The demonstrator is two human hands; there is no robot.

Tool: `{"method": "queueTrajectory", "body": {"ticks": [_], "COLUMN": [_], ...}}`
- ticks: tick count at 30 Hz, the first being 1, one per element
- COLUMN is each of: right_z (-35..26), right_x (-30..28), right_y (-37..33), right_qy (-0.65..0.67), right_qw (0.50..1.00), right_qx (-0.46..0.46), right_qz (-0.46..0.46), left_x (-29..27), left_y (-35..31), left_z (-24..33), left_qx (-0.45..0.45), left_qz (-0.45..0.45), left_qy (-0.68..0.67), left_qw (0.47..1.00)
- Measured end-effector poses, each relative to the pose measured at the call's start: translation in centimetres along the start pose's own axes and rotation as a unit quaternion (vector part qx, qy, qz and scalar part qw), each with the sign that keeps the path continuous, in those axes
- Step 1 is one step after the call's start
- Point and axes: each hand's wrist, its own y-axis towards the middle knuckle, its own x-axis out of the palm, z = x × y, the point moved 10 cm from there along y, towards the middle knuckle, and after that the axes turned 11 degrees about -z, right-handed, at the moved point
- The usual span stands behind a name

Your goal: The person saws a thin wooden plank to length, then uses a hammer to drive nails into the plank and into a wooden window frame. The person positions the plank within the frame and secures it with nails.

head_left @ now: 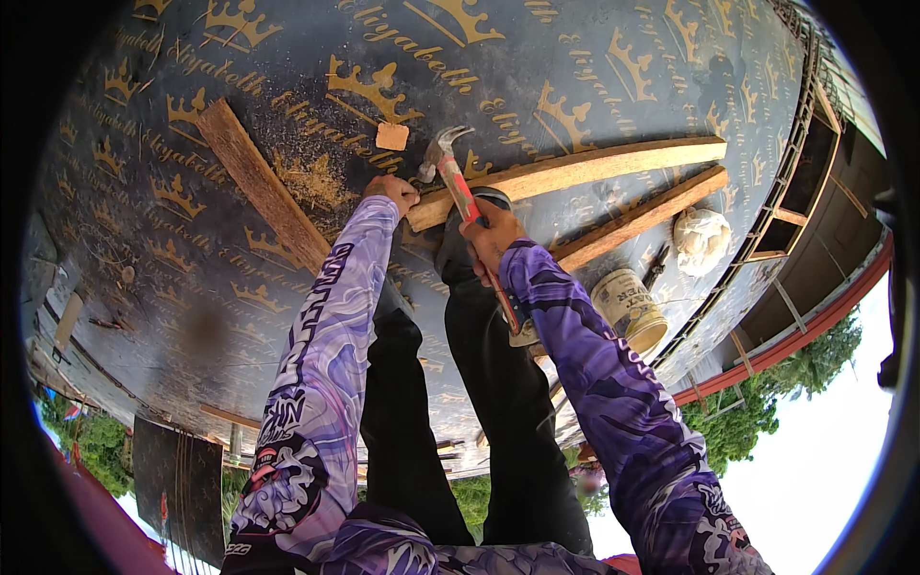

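My right hand is closed around the red handle of a claw hammer. The hammer's metal head is raised just right of my left hand. That left hand is closed, fingers bent in, at the near-left end of a long wooden plank. Whatever its fingers pinch, if anything, is too small to make out. The plank runs off to the right, with my dark shoe against it. Beyond my left hand lies a small square wood offcut.
A second timber lies below the plank, and a dark board slants at left beside sawdust. Right of my arm are a tipped bucket and a white plastic bag. Printed dark panels form the floor, edged by framing at right.
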Motion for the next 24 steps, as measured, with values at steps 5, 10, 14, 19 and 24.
{"method": "queueTrajectory", "body": {"ticks": [5, 10, 14, 19, 24], "right_z": [-0.4, 0.8, 2.0, -3.0, 1.8], "right_x": [-1.1, -0.5, -0.8, -1.9, 0.2], "right_y": [0.0, 0.0, 0.3, -1.5, 1.1], "right_qy": [0.051, 0.007, 0.032, 0.096, -0.075], "right_qw": [0.999, 0.999, 0.997, 0.988, 0.994], "right_qx": [-0.008, 0.031, 0.060, -0.113, 0.055], "right_qz": [-0.016, -0.013, -0.041, 0.035, -0.057], "left_x": [-0.1, -0.4, 0.4, 5.7, 15.8], "left_y": [-0.6, -0.7, -0.4, -0.5, -3.2], "left_z": [-0.7, 0.4, 0.5, -10.9, -11.9], "left_qx": [0.005, 0.018, 0.016, 0.033, -0.058], "left_qz": [0.028, 0.035, 0.016, 0.248, 0.184], "left_qy": [0.017, 0.021, -0.019, -0.285, -0.612], "left_qw": [0.999, 0.999, 1.000, 0.925, 0.767]}}
